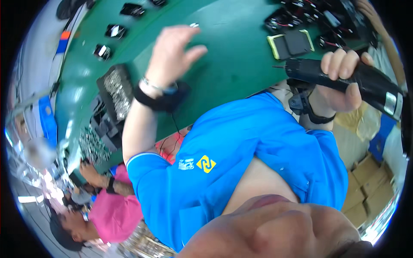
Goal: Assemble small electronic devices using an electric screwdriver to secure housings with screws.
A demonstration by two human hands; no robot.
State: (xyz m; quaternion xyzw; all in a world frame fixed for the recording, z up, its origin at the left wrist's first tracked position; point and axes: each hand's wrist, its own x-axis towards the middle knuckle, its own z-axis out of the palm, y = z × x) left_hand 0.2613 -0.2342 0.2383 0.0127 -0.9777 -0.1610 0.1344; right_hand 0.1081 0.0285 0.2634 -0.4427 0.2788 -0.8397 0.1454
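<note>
My left hand (174, 53) hovers over the green table, thumb spread from the fingers, with no object seen in it. A small shiny piece (194, 25) shows just beyond its fingertips; whether they touch is unclear. At the right, my right hand (344, 73) is wrapped round a black electric screwdriver (307, 70), whose thin bit points left over the table edge. Beyond the bit lies a flat black part with yellow-green ends (291, 44). Closer to my left forearm is a dark tray (122, 71) filled with small silver screws.
Several small black parts (115, 31) stand along the table's left side. Black parts with wires (297, 17) are heaped at the far right. Green circuit boards (92, 144) and black pieces (105, 129) lie near a person in pink (114, 210). Cardboard boxes (365, 185) sit at lower right.
</note>
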